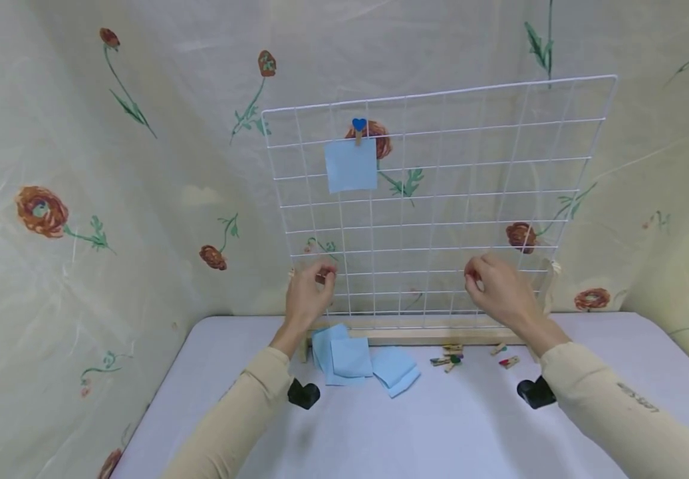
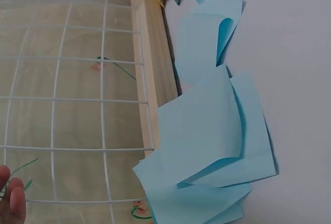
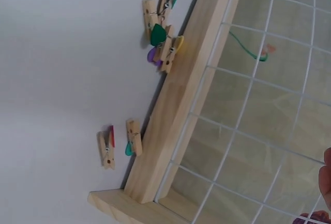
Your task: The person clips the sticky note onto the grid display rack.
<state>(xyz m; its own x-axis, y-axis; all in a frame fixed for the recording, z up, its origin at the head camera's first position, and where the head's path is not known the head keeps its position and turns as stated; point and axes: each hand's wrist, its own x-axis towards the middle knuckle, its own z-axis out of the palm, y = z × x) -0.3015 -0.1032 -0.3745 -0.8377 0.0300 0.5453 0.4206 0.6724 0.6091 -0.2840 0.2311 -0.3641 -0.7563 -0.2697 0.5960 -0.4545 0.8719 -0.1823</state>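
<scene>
My left hand (image 1: pixel 310 296) is raised before the lower left of a white wire grid (image 1: pixel 440 93), fingers loosely bent and nothing visible in them. Farther right, my right hand (image 1: pixel 500 289) is held up before the grid's lower right, also loosely curled and without a visible object. High on the grid's left side hangs a light blue paper square (image 1: pixel 350 169), pinned at its top by a wooden clothespin (image 1: pixel 359 136) with a blue heart. In the left wrist view, the left fingertips (image 2: pixel 16 203) show at the lower left edge.
The grid stands in a wooden base (image 1: pixel 416 336) on a white table (image 1: pixel 428 432). Loose blue paper squares (image 1: pixel 350 357) overlap before it on the left. To their right lie several small clothespins (image 3: pixel 107 149) with coloured hearts. Behind hangs a flower-patterned cloth (image 1: pixel 159 266).
</scene>
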